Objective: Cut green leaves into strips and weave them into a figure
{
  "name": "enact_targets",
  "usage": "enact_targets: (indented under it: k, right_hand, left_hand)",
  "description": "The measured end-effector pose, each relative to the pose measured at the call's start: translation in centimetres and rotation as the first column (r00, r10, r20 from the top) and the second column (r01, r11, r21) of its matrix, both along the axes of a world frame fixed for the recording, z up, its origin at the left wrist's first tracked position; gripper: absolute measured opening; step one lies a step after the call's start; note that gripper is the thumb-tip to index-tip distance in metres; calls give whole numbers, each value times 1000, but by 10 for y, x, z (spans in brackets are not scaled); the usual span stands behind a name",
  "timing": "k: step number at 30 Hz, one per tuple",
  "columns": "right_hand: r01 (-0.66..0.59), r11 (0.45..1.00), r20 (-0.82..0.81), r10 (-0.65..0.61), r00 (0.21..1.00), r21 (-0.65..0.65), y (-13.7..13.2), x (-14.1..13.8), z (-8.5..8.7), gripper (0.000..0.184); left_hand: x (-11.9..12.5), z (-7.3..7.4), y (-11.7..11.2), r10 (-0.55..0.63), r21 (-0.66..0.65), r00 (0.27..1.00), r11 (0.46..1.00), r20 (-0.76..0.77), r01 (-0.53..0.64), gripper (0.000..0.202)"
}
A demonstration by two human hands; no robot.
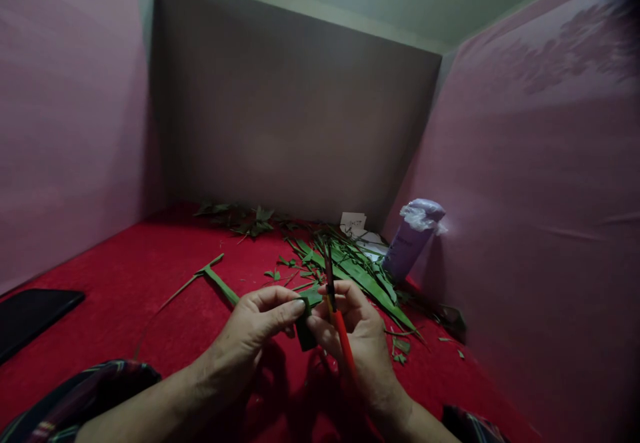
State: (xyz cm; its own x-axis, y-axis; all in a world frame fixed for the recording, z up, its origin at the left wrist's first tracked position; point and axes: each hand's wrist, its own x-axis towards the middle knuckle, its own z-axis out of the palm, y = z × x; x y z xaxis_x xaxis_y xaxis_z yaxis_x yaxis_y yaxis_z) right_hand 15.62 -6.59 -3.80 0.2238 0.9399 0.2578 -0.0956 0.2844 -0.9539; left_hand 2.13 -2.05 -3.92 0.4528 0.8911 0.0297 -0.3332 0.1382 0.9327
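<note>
Low in the middle of the view, my left hand (260, 326) pinches a folded strip of green leaf (305, 326) between thumb and fingers. My right hand (357, 336) grips the same leaf piece from the other side. It also holds a tool with a red handle (343, 339) whose dark tip points up and away. Both hands hover just above the red cloth (150, 263).
A heap of long green leaves (360, 273) lies just beyond my hands, with leaf scraps (245, 219) further back. A purple bottle (413, 239) leans at the right wall. A dark flat device (30, 316) lies at the left. Pink and grey walls enclose the cloth.
</note>
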Motion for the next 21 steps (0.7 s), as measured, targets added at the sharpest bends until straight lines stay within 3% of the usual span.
enact_targets:
  k: [7,13,17,21]
  right_hand:
    - [-119,993,135,117,984,7,1,7,-3,40]
    - [-225,958,284,269,920,-178,-1,8,-2,39]
    - [-158,976,416,209,885,-153,-1,9,-3,30]
    - [-88,994,590,109,800,-64,-1,11,-4,24]
  left_hand:
    - [-10,11,12,70,8,997,998,18,-70,17]
    - [-19,21,18,139,35,989,989,58,-141,14]
    - [-20,21,18,138,53,989,989,51,-141,14]
    - [-20,16,18,95,58,995,994,7,-95,15]
